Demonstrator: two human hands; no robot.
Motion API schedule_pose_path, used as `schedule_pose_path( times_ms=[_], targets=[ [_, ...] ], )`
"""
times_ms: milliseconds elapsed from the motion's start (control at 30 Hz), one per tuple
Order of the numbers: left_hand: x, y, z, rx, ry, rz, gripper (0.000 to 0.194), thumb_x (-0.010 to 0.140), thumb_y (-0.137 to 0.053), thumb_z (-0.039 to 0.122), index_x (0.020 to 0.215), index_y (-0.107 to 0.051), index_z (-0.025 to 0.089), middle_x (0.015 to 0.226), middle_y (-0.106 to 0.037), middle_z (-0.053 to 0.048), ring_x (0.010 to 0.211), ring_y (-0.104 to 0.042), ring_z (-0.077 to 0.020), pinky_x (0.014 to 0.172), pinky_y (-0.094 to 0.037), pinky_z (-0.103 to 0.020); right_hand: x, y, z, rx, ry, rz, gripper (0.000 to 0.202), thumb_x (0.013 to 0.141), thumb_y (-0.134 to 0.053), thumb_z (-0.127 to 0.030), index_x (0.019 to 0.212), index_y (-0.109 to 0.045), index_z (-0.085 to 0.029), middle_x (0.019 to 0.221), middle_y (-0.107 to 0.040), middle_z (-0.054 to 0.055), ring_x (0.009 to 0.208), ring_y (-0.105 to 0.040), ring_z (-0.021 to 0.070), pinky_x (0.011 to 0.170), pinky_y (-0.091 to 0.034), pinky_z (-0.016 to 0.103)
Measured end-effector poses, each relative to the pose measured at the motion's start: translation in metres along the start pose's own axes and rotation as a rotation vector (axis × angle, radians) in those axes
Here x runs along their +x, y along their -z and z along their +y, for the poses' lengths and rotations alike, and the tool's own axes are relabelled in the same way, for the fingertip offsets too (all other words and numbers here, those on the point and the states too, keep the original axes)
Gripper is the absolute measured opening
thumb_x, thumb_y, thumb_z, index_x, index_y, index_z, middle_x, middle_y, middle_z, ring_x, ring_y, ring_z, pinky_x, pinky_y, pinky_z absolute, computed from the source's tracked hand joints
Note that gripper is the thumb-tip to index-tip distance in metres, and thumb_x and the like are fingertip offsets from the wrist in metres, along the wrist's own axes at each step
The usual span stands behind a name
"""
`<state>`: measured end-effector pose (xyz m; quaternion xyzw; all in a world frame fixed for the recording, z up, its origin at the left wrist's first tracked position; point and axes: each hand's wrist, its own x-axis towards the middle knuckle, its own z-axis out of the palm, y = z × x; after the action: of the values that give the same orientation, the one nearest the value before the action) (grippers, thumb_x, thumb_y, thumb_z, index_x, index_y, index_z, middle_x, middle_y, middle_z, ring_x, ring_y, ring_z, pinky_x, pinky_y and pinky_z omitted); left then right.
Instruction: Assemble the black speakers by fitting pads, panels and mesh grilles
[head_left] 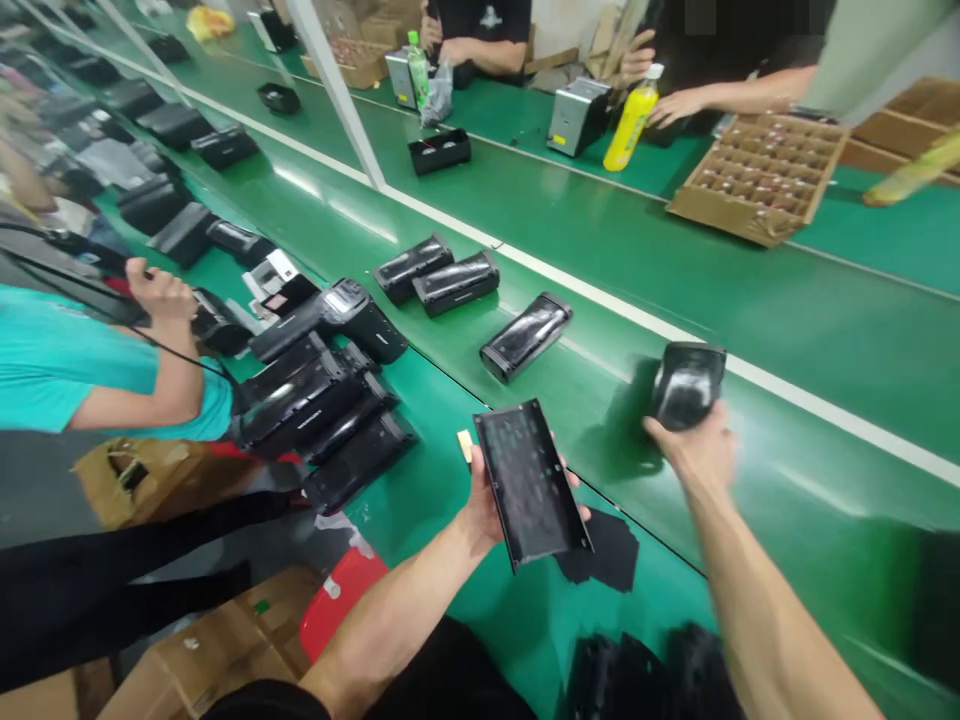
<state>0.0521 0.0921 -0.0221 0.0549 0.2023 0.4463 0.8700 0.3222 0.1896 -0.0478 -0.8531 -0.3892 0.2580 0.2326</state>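
My left hand (487, 500) holds a flat black plastic panel (531, 482) face up, above the near edge of the green bench. My right hand (694, 450) is stretched out over the green conveyor belt (787, 330) and grips a glossy black device (686, 382), which looks blurred. Three similar black devices lie further along the belt: one (525, 335) close by and a pair (439, 275) side by side beyond it. A small tan block (466, 443) lies on the bench just left of the panel.
Several black housings (330, 410) are piled at my left. A person in a teal shirt (82, 360) works beside them. Dark pads (600, 550) lie under my arms. Across the belt are a cardboard tray (757, 175), a yellow bottle (631, 120), a metal box (577, 115) and other people's hands.
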Motion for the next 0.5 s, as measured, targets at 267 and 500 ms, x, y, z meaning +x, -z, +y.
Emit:
schedule_pose_path(
  times_ms=[267, 500],
  targets=[
    [0.006, 0.0, 0.002, -0.157, 0.039, 0.014, 0.098, 0.077, -0.056, 0.096, 0.141, -0.066, 0.022, 0.145, -0.065, -0.017, 0.112, -0.069, -0.0371, 0.095, -0.052, -0.059, 0.036, 0.022, 0.046, -0.299, 0.263, -0.089, 0.107, 0.072, -0.079, -0.069, 0.162, -0.044, -0.021, 0.14, -0.059, 0.029, 0.135, -0.053, 0.0539, 0.103, -0.044, 0.064],
    [0.008, 0.014, 0.002, -0.174, 0.024, -0.05, 0.103, 0.079, -0.047, 0.099, 0.143, -0.064, 0.02, 0.133, -0.071, -0.021, 0.11, -0.07, -0.0374, 0.096, -0.05, -0.055, 0.042, -0.004, 0.026, -0.229, 0.201, -0.27, 0.128, 0.06, -0.077, -0.072, 0.166, -0.033, -0.015, 0.15, -0.05, 0.029, 0.128, -0.06, 0.0507, 0.105, -0.048, 0.061]
  ],
)
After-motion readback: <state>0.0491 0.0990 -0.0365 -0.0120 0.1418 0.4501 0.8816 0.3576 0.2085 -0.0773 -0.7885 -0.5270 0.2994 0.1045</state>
